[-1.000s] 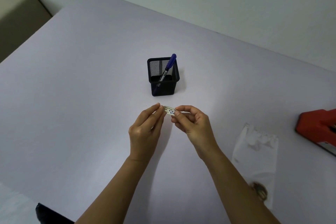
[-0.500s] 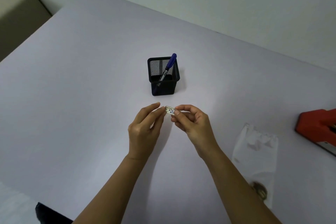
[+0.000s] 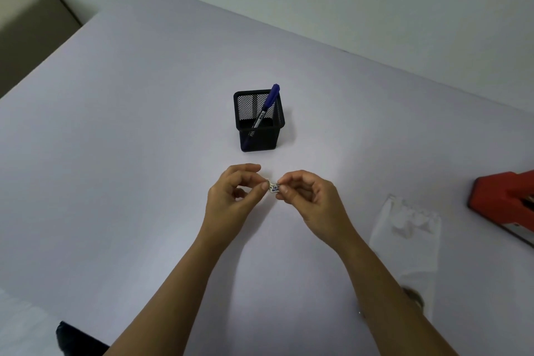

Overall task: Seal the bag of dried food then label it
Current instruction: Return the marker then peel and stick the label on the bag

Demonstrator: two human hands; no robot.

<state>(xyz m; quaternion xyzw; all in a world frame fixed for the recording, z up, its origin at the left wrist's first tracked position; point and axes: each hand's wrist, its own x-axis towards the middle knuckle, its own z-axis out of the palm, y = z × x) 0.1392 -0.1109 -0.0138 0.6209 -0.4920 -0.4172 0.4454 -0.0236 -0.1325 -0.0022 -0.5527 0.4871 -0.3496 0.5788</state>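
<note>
1. Both hands, left (image 3: 231,196) and right (image 3: 312,199), pinch the label (image 3: 274,187) between their fingertips.
2. The label now looks bent and shorter than a moment ago; probably its backing is being peeled.
3. The bag (image 3: 404,240) lies on the table (image 3: 130,153), right of the hands, not yet labelled.

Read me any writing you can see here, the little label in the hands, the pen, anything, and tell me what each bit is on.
Small label, pinched between left hand and right hand: two lines of blue handwriting, too small and blurred to read.
Pen in the black mesh holder: dark print on its pale barrel, too small to read.
Clear bag and red device: no readable text.
</note>
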